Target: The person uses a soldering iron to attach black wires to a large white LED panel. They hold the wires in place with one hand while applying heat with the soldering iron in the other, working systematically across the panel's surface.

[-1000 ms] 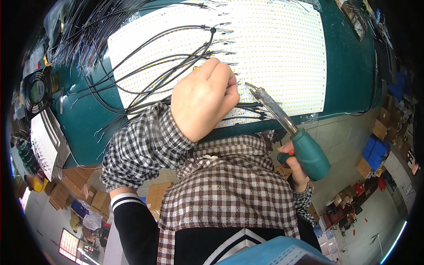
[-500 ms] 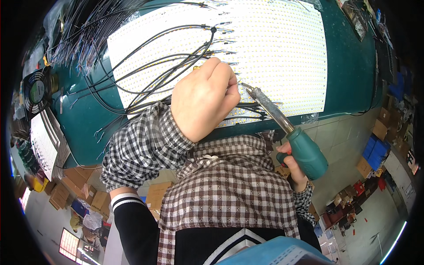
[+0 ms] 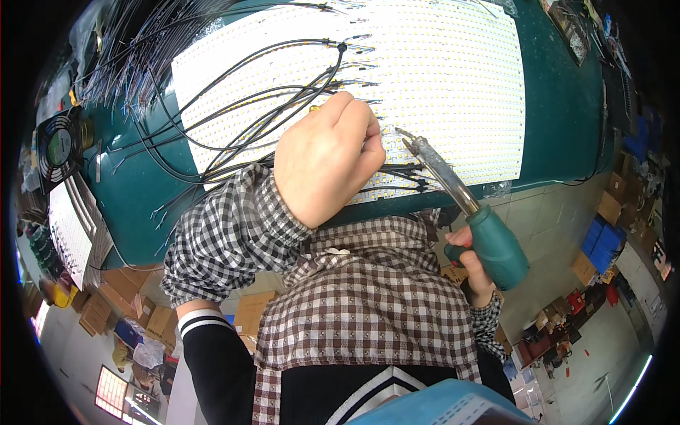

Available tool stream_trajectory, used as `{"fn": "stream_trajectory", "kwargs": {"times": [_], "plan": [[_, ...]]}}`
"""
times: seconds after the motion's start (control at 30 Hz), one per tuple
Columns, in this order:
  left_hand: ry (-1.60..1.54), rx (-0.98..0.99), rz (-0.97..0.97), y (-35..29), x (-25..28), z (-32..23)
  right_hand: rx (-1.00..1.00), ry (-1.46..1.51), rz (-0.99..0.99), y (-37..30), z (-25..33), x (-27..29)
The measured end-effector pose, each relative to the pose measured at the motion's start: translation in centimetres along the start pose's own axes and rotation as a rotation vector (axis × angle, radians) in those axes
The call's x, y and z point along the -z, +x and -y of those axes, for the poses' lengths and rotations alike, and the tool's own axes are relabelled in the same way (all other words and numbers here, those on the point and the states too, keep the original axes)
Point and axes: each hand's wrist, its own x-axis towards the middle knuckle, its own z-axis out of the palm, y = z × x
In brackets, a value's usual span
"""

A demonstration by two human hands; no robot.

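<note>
My right hand (image 3: 476,263) grips a green-handled soldering gun (image 3: 500,248), fingers around the trigger side. Its metal tip points up and left over a white LED board (image 3: 453,85), a short way right of my left fingertips. My left hand (image 3: 329,159) rests low over the board with thumb and fingers pinched together; what they hold is hidden by the hand. Several black cables (image 3: 269,46) lie across the board's left half, their thin stripped wire ends along its middle. Small yellowish LEDs cover the board in rows.
The board lies on a green table (image 3: 559,134). A bundle of loose wires (image 3: 134,57) fills the far left, near a black fan (image 3: 59,147) and a stack of white boards (image 3: 71,227). Cardboard boxes (image 3: 120,290) stand on the floor, left and right.
The soldering gun has shifted slightly right, drawing its tip away from beside my left fingertips. My left hand has stayed in place, still pinched.
</note>
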Motion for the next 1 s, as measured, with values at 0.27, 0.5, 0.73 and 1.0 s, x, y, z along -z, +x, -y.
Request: {"fn": "stream_trajectory", "kwargs": {"times": [0.27,0.5,0.73,1.0], "plan": [[0.011,0.000,0.012,0.0,0.0,0.0,-0.028,0.111,-0.040,0.2,0.6,-0.6],[0.089,-0.205,-0.109,-0.8,1.2,-0.9,0.018,0.097,-0.047,0.3,0.9,0.3],[0.071,-0.251,0.170,-1.8,0.5,-1.2,0.083,0.103,-0.071,0.9,0.4,1.0],[-0.051,-0.213,0.197,-1.8,1.0,-1.3,0.103,0.129,-0.098,0.3,-0.2,1.1]]}}
